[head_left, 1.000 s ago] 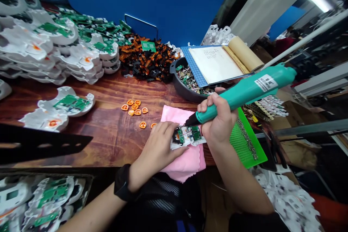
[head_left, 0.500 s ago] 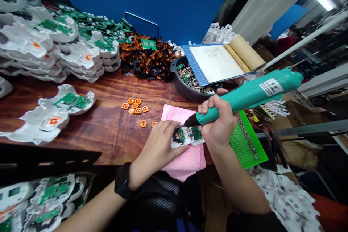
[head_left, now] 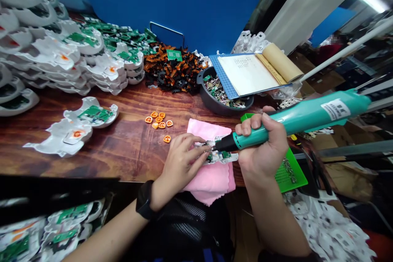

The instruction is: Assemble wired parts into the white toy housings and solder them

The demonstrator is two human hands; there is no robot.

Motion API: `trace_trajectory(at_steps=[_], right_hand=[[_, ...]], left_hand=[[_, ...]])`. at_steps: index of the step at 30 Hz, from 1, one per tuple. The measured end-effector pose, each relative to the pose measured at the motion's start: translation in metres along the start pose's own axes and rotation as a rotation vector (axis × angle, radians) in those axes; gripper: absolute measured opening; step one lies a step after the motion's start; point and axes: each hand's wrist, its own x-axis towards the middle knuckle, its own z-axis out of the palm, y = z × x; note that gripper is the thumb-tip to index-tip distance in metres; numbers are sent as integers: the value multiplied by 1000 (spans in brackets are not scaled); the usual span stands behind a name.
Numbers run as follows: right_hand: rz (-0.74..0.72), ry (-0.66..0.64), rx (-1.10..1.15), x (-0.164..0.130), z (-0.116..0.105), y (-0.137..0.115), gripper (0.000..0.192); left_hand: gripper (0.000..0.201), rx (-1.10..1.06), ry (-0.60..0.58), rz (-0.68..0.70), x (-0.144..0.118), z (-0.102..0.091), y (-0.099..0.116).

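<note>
My right hand (head_left: 264, 143) grips a teal electric screwdriver (head_left: 301, 116), its black tip pointing left and down onto a small white part with a green circuit board (head_left: 221, 155). That part lies on a pink cloth (head_left: 211, 178) at the wooden table's near edge. My left hand (head_left: 182, 161) presses on the part's left side, fingers spread over it and hiding part of it. A black watch sits on my left wrist.
Several small orange pieces (head_left: 159, 119) lie left of the cloth. Two white shells with boards (head_left: 76, 125) lie further left, stacks of white shells (head_left: 46, 53) behind. A dark bowl of scraps (head_left: 215, 104), an open notebook (head_left: 254, 71), a green tray (head_left: 291, 172) at right.
The screwdriver has tilted lower and its tip moved left onto the part. My right hand shifted right and down. The view rose slightly.
</note>
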Motion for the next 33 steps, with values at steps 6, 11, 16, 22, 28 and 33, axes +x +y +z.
trace_trajectory(at_steps=[6, 11, 16, 22, 28, 33], right_hand=[[-1, -57, -29, -4, -3, 4, 19], [-42, -92, -67, -5, -5, 6, 18], [-131, -98, -87, -1, -4, 13, 25], [-159, -114, -126, 3, -2, 26, 25], [-162, -124, -156, 7, -2, 32, 24], [-163, -180, -197, 6, 0, 38, 23]], left_hand=[[13, 47, 6, 20, 0, 1, 2], [41, 41, -95, -22, 1, 1, 2], [83, 69, -252, -189, 3, 6, 2], [56, 50, -372, -238, 4, 7, 2], [55, 47, -374, -241, 3, 6, 1], [53, 57, -381, -217, 3, 8, 2]])
